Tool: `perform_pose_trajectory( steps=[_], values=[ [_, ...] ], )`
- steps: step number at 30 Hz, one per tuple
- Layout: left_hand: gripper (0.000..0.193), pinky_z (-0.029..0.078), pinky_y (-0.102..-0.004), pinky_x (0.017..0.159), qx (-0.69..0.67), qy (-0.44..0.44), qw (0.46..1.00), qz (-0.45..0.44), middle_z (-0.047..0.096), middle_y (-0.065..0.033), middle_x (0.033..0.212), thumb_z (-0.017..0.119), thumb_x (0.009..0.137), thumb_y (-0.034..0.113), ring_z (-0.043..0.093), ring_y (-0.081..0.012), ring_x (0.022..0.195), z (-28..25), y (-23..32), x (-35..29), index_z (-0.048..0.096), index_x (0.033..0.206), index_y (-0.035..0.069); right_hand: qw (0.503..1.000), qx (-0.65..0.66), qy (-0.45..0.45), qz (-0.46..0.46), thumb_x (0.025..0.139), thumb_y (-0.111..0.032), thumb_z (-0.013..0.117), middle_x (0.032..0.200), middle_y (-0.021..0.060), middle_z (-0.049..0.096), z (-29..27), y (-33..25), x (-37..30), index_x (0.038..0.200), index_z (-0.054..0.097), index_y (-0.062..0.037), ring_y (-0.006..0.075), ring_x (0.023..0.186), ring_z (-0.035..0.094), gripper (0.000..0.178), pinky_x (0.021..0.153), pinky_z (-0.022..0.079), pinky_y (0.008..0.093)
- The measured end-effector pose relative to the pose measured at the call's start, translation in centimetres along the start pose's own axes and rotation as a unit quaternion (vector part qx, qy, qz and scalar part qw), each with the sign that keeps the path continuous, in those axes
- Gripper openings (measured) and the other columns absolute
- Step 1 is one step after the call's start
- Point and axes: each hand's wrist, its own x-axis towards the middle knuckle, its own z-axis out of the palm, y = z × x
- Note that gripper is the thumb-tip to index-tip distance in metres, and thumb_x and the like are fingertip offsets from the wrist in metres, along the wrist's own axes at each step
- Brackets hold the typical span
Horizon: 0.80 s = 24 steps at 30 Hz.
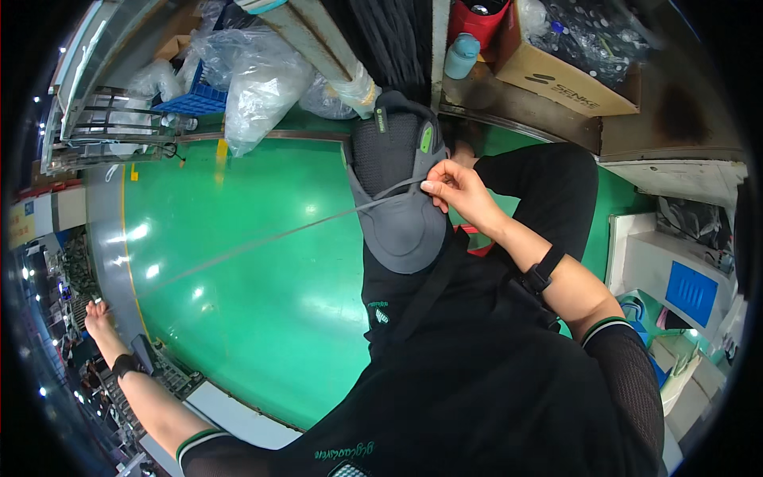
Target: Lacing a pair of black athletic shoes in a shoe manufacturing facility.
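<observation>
A dark grey shoe [401,234] rests at my lap, its rounded toe toward me and its black tongue pointing away; a bright green tab shows on its right side. From the front of the shoe's opening, a thin grey shoelace [294,230] stretches taut across to the far left. My left hand [98,318], arm extended wide, has its fingers closed at the lace's far end. Beside the shoe's right edge, my right hand [457,191] pinches the lace where it meets the upper. The lace's last stretch near my left hand is too faint to follow.
A bundle of black laces [381,40] hangs beyond the shoe, beside a metal post [322,48]. Clear plastic bags [266,83] and a blue crate [191,99] stand at the back left. On the right bench sit a cardboard box [568,83] and a light-blue bottle [462,56].
</observation>
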Motion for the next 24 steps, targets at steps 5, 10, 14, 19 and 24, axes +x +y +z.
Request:
perform_pose_trajectory(
  steps=[5, 10, 14, 19, 24],
  values=[
    [0.020, 0.028, -0.0256, 0.042, 0.025, 0.056, 0.997, 0.050, 0.034, 0.0035, 0.056, 0.042, 0.096, 0.012, 0.030, -0.0091, 0.044, 6.1, -14.6, 0.0, 0.055, 0.082, 0.008, 0.993, 0.122, 0.001, 0.003, 0.089, -0.003, 0.065, 0.093, 0.0073, 0.062, -0.6, 0.2, -1.1, 0.105, 0.055, -0.0006, 0.0140, 0.084, 0.064, 0.019, 0.077, 0.054, 0.0265],
    [0.034, 0.048, -0.0263, 0.069, 0.617, -0.211, 0.697, 0.298, 0.062, -0.0049, 0.082, 0.045, 0.084, 0.003, 0.060, -0.0136, 0.079, 31.7, -33.3, -14.0, 0.062, 0.113, 0.003, 0.964, 0.193, 0.173, -0.053, 0.097, -0.003, 0.049, 0.105, 0.0171, 0.063, -1.9, -1.9, -0.2, 0.111, 0.055, 0.0075, 0.0220, 0.094, 0.068, 0.019, 0.085, 0.056, 0.0289],
    [0.019, 0.048, -0.0241, 0.069, 0.334, -0.356, 0.867, 0.106, 0.063, -0.0016, 0.082, 0.059, 0.090, 0.004, 0.058, -0.0101, 0.073, 46.0, -39.6, -29.4, 0.062, 0.109, 0.003, 0.983, 0.127, 0.135, -0.010, 0.098, -0.007, 0.050, 0.097, 0.0149, 0.066, -0.3, -1.2, -0.6, 0.111, 0.053, 0.0048, 0.0194, 0.083, 0.068, 0.017, 0.076, 0.057, 0.0275],
    [0.004, 0.042, -0.0193, 0.062, 0.194, -0.338, 0.919, 0.061, 0.059, 0.0029, 0.073, 0.063, 0.090, 0.005, 0.052, -0.0042, 0.067, 48.5, -41.8, -35.2, 0.061, 0.091, 0.002, 0.993, -0.017, 0.105, 0.056, 0.094, -0.007, 0.058, 0.078, 0.0087, 0.068, 0.4, -1.8, -1.9, 0.100, 0.057, 0.0013, 0.0117, 0.054, 0.062, 0.010, 0.049, 0.048, 0.0230],
    [0.010, 0.038, -0.0194, 0.060, 0.237, -0.311, 0.920, 0.034, 0.058, 0.0038, 0.072, 0.064, 0.091, 0.011, 0.047, -0.0044, 0.065, 47.7, -40.9, -36.0, 0.062, 0.086, 0.002, 0.967, -0.225, 0.116, 0.019, 0.092, -0.013, 0.061, 0.069, 0.0027, 0.067, 0.4, -2.6, -1.6, 0.086, 0.064, -0.0008, 0.0050, 0.052, 0.054, 0.014, 0.047, 0.040, 0.0211]
  ],
)
